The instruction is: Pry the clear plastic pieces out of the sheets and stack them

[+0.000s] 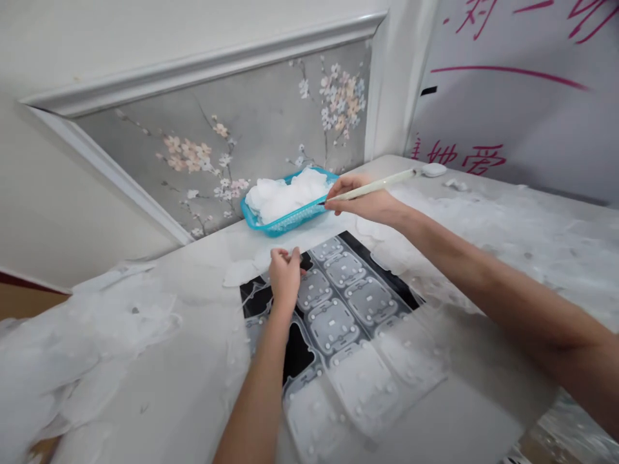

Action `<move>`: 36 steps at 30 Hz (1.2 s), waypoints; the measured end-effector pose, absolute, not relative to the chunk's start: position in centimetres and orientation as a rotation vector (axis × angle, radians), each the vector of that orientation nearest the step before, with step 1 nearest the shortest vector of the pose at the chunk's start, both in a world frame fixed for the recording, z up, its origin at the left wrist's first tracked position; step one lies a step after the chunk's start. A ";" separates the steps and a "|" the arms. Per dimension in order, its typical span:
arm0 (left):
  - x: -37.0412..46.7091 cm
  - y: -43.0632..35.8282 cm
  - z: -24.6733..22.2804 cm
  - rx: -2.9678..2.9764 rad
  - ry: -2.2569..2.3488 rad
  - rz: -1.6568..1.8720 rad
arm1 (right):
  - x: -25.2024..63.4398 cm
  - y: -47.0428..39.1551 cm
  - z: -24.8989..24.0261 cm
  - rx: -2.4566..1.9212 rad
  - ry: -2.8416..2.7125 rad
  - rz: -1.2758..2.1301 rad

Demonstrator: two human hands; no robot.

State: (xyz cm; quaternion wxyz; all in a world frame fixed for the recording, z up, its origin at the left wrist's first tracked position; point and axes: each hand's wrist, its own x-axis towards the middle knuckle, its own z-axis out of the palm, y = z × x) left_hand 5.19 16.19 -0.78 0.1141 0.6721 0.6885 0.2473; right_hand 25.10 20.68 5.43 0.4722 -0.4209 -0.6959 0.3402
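If the left hand (285, 276) drags across the translucent moulded sheet (334, 322), friction could shift or crease it. That sheet lies on the desk (193, 386) below the left hand's curled fingers, whose hold, if any, I cannot tell; the right hand (367, 201) pinches a slender pale tool (384, 183) near the blue basket (290, 222).

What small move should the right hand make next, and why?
I'd probably move the right hand and its pen-like tool toward the translucent sheet: the tool's tip is beside the blue basket, while the left hand is at the sheet's far edge.
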 end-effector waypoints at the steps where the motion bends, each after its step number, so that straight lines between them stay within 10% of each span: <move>1: 5.3 15.8 -1.0 2.003 2.026 0.765 | 25.4 20.8 5.3 -1.021 -1.806 0.850; 36: 6.9 14.3 -2.2 2.389 1.713 0.171 | 25.3 21.1 2.7 -1.084 -2.677 0.754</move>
